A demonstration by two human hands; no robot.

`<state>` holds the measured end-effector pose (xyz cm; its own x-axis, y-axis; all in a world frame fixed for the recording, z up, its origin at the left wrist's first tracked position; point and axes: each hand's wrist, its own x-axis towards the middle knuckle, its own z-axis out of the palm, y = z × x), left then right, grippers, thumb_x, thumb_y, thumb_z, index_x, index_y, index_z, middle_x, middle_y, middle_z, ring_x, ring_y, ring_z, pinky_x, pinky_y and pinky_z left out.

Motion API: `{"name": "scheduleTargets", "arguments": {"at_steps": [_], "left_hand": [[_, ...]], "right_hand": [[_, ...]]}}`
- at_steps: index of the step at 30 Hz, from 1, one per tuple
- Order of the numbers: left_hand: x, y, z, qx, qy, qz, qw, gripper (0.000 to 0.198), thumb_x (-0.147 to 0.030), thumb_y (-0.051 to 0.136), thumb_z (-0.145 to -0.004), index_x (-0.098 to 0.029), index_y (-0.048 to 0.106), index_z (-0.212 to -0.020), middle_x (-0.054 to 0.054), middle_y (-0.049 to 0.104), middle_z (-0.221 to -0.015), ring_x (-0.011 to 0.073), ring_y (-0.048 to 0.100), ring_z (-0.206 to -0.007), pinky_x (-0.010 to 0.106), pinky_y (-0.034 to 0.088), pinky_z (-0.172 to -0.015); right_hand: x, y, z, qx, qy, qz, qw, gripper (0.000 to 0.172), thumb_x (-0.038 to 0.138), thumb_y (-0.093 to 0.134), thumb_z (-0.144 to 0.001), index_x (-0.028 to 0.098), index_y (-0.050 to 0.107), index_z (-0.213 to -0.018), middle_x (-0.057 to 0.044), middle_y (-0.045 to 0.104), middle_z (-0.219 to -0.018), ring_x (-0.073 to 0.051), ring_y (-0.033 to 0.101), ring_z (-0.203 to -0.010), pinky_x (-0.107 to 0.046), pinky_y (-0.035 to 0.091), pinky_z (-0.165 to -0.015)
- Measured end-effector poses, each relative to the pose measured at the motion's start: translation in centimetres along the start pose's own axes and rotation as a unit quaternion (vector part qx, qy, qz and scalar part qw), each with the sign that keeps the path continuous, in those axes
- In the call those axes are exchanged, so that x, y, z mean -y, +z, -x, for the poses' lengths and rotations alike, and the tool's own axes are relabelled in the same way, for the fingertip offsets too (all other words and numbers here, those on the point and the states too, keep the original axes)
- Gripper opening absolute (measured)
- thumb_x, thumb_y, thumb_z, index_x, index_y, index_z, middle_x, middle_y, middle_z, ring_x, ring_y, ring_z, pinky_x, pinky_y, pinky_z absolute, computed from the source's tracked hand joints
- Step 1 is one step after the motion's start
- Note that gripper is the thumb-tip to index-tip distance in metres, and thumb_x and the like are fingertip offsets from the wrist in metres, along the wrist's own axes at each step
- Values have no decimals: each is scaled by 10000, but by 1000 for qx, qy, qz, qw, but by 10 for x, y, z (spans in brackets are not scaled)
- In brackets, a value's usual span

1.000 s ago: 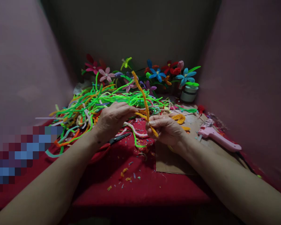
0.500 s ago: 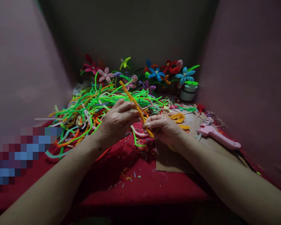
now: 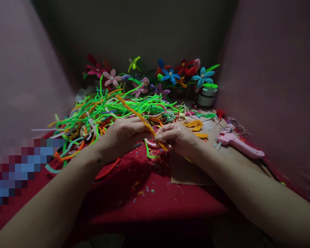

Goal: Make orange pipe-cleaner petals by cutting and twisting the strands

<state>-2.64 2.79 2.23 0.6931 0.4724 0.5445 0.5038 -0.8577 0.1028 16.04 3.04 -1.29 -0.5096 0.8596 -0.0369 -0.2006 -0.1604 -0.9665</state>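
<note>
A yellow-orange pipe cleaner point(image 3: 133, 112) slants across between my hands, its long end pointing up and left. My right hand point(image 3: 179, 136) pinches it near its lower end between thumb and fingertips. From the other side, my left hand point(image 3: 125, 134) has its fingers curled against the same piece; its fingertips are partly hidden behind the pipe cleaner. Just beyond my right hand, orange looped pieces point(image 3: 195, 125) lie on a cardboard sheet point(image 3: 187, 172).
Behind my left hand spreads a heap of colourful pipe cleaners point(image 3: 113, 109). Fuzzy flowers point(image 3: 171, 76) line the back, near a white jar point(image 3: 206, 97). A pink glue gun point(image 3: 240, 145) rests on the right. Scraps dot the red cloth point(image 3: 155, 208).
The orange pipe cleaner has tilted flatter, its upper end swinging left and down. My left hand has turned and lowered slightly, while my right hand keeps its pinch. The view has shifted a little.
</note>
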Motion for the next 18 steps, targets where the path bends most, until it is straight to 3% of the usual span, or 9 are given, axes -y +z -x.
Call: {"name": "scheduleTargets", "arguments": {"at_steps": [4, 7, 9, 11, 13, 14, 16, 18], "left_hand": [[-8, -6, -4, 36, -63, 65, 995, 177, -234, 551, -821, -159, 694, -749, -1, 656, -668, 87, 570, -619, 180, 410, -605], [-12, -5, -6, 73, -221, 143, 962, 151, -247, 603, -751, -156, 677, -658, -21, 574, -543, 71, 495, -514, 176, 356, -492], [-12, -2, -6, 90, -346, 259, 897, 197, -269, 619, -719, -145, 620, -565, -38, 465, -441, 48, 385, -408, 168, 270, -396], [-10, 3, -7, 102, -434, 399, 801, 229, -267, 624, -689, -135, 561, -512, -46, 411, -394, 23, 267, -327, 163, 165, -330], [-6, 7, -8, 110, -475, 510, 708, 207, -237, 617, -656, -121, 547, -499, -36, 433, -388, -1, 189, -286, 157, 119, -305], [-5, 8, -8, 113, -483, 550, 672, 185, -220, 611, -640, -113, 554, -500, -27, 457, -397, -12, 170, -275, 151, 130, -299], [-3, 10, -8, 114, -487, 594, 630, 166, -206, 607, -629, -103, 567, -506, -13, 484, -409, -12, 196, -264, 148, 186, -297], [-3, 11, -7, 107, -485, 599, 628, 169, -210, 618, -645, -105, 577, -519, -12, 478, -400, 14, 281, -273, 153, 238, -304]], "right_hand": [[0, 3, 4, 3, -29, 59, 998, 120, 185, 649, -597, 132, 569, -525, 38, 495, -409, -52, 376, -372, -210, 233, -406], [0, 9, 10, -46, -101, 186, 976, 101, 169, 593, -656, 135, 582, -561, 25, 515, -476, -72, 421, -447, -224, 312, -469], [-1, 13, 14, -97, -203, 340, 913, 116, 136, 545, -691, 131, 607, -593, 1, 549, -536, -91, 455, -509, -239, 343, -517], [-3, 16, 17, -132, -309, 474, 814, 172, 119, 497, -733, 124, 615, -608, -33, 578, -585, -115, 488, -569, -258, 361, -561], [-5, 18, 18, -145, -383, 547, 730, 214, 119, 461, -767, 119, 608, -611, -61, 589, -608, -136, 507, -606, -271, 373, -584], [-6, 18, 19, -146, -407, 563, 705, 222, 121, 454, -777, 119, 604, -614, -66, 587, -610, -141, 509, -613, -273, 377, -586], [-8, 16, 18, -148, -432, 566, 686, 216, 117, 455, -784, 122, 601, -624, -64, 579, -606, -141, 508, -610, -268, 381, -582], [-10, 15, 17, -149, -434, 539, 706, 201, 112, 467, -784, 126, 599, -635, -53, 573, -607, -131, 506, -602, -261, 383, -581]]}}
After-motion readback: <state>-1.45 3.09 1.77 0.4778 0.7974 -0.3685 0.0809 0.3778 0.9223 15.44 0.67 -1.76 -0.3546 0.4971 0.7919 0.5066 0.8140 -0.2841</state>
